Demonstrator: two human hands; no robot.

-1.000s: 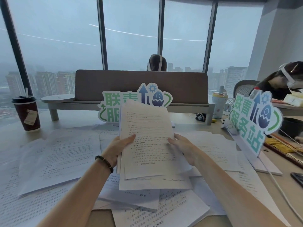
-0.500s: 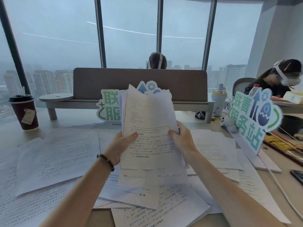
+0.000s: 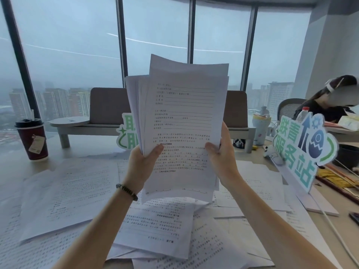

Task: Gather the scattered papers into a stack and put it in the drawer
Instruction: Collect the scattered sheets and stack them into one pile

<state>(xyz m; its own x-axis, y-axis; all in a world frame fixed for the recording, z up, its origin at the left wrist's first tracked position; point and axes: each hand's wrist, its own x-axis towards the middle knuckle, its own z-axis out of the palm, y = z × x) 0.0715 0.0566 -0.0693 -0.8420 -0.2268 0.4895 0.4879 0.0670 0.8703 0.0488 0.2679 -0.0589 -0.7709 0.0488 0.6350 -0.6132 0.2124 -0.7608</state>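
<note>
Stack: a sheaf of printed papers (image 3: 182, 121) is being held upright in the air above the worktop (image 3: 11, 171), its sheets fanning unevenly along the top and left edges.
Left grip: the left hand (image 3: 142, 167) is pinching the stack's lower left edge, thumb lying across the front page and fingers wrapping behind.
Right grip: the right hand (image 3: 223, 158) is clasping the lower right edge, thumb pressing on the front sheet, fingers curling round the back.
Wrist: a dark beaded bracelet (image 3: 127, 191) is sitting on the left wrist.
Loose sheets: scattered papers (image 3: 66, 193) are lying overlapped across the worktop, under and to both sides of the raised stack.
Cup: a dark red paper cup (image 3: 32, 139) with a black lid is standing at the far left of the worktop, apart from the sheets.
Signs: a green-lettered cutout sign (image 3: 303, 150) is standing at the right; a second one (image 3: 127, 135) is showing partly behind the stack.
Neighbour: a seated person (image 3: 326, 111) is leaning over the next desk at the far right.
Drawer: I cannot see it from here.
</note>
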